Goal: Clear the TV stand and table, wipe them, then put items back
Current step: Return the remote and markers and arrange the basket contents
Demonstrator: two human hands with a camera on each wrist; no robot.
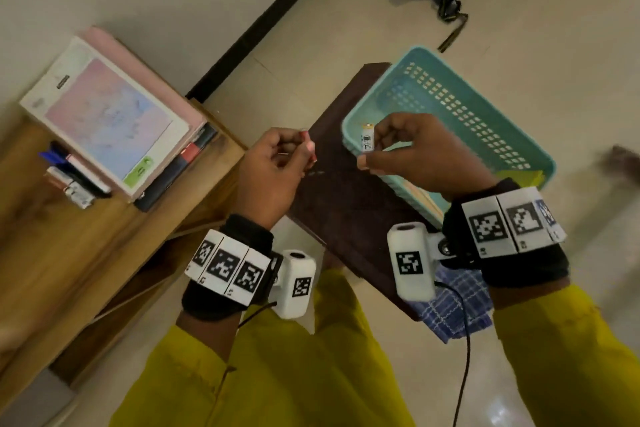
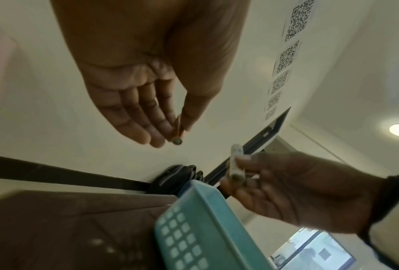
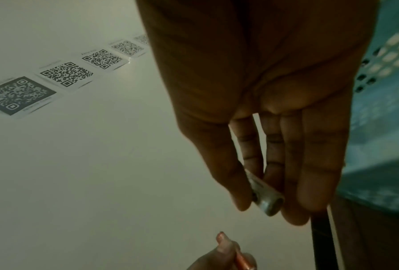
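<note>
Head view, frame centre: right hand (image 1: 412, 152) fingers pinch a small white battery (image 1: 367, 141) above the teal basket (image 1: 485, 135). Left hand (image 1: 273, 170) fingers pinch a thin copper-coloured stick (image 2: 178, 130).

basket (image 1: 512, 135) on table (image 1: 346, 204) | books (image 1: 114, 118) on stand (image 1: 86, 253), left of table | cloth (image 1: 457, 308) at table's near edge

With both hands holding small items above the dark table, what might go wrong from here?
1. The right hand only pinches the small white cylinder at its fingertips; it may slip and roll off the dark table.
2. The left hand pinches a thin copper-coloured piece, easily dropped and lost.
3. Either could miss the teal basket.
</note>
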